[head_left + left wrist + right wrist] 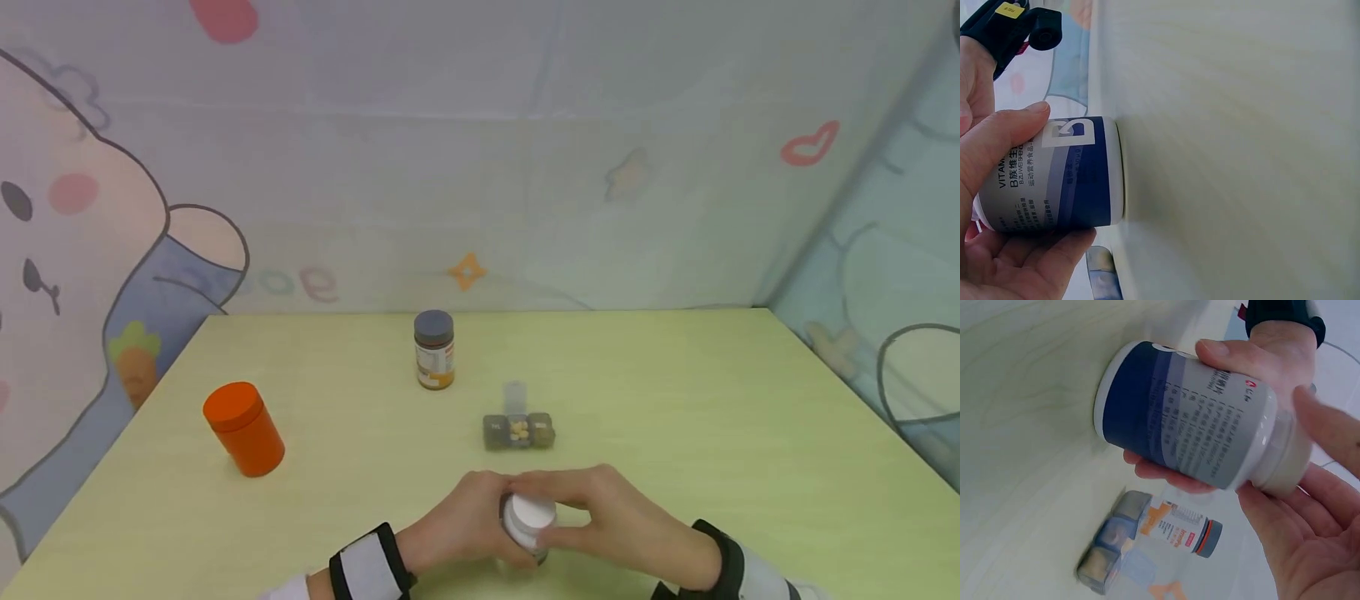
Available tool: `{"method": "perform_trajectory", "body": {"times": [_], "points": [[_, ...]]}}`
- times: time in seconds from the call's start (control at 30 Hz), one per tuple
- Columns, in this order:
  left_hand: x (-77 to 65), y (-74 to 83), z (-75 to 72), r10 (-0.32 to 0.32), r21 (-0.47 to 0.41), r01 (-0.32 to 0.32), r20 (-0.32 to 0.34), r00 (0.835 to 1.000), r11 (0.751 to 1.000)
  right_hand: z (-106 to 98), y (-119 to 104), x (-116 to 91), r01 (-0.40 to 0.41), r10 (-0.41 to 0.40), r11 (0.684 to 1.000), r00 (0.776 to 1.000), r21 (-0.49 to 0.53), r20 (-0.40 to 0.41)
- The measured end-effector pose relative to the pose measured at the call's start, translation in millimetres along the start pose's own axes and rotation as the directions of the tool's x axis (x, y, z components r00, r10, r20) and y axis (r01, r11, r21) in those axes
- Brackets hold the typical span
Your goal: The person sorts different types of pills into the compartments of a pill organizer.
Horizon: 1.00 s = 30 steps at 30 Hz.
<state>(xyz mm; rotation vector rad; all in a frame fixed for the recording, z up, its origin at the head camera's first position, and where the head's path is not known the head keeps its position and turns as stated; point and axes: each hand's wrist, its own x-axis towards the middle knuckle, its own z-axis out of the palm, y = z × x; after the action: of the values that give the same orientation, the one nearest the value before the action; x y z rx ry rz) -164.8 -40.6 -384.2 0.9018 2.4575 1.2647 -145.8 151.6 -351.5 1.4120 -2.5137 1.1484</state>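
A white-and-blue vitamin bottle (pixel 1179 419) with Chinese lettering stands at the near middle of the table, its base right at the tabletop. My left hand (pixel 465 521) grips the bottle's body, thumb on one side and fingers round the other. On its white screw cap (pixel 1285 462), the thumb and fingers of my right hand (pixel 615 521) hold from opposite sides. Just beyond both hands lies a small three-compartment pill organizer (pixel 497 433). Its middle lid (pixel 515 397) is raised, and yellowish pills (pixel 519 430) show inside that compartment.
Farther back stands a brown bottle with a dark grey cap (pixel 434 327) and a white-and-orange label. An orange lidded jar (pixel 247 433) is at the left of the pale yellow table (pixel 675 392). A cartoon-printed cloth (pixel 525 183) rises behind the table's back edge.
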Motion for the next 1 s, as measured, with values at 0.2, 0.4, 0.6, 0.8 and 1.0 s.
{"method": "perform_trajectory", "body": {"times": [0.2, 0.4, 0.6, 0.8, 1.0], "points": [[0.4, 0.8, 0.2, 0.000, -0.019, 0.001, 0.022, 1.000, 1.000, -0.5, -3.6, -2.1, -0.094, 0.098, 0.993, 0.993, 0.077, -0.058], [1.2, 0.3, 3.0, 0.030, 0.019, -0.030, 0.001, 1.000, 0.999, 9.0, -6.3, -6.5, -0.178, 0.192, 0.979, 0.969, 0.097, -0.156], [2.2, 0.3, 4.7, 0.041, 0.021, -0.041, -0.009, 0.999, 0.999, 13.0, -9.4, -8.8, -0.234, 0.250, 0.966, 0.951, 0.106, -0.182], [0.8, 2.1, 4.0, 0.011, 0.016, -0.012, 0.010, 1.000, 1.000, -1.2, -6.0, -2.5, -0.235, 0.244, 0.966, 0.967, 0.104, -0.076], [1.7, 1.9, 4.8, 0.003, 0.016, -0.003, 0.016, 1.000, 1.000, -28.5, 23.5, 24.7, -0.295, 0.302, 0.953, 0.946, 0.075, -0.115]]}}
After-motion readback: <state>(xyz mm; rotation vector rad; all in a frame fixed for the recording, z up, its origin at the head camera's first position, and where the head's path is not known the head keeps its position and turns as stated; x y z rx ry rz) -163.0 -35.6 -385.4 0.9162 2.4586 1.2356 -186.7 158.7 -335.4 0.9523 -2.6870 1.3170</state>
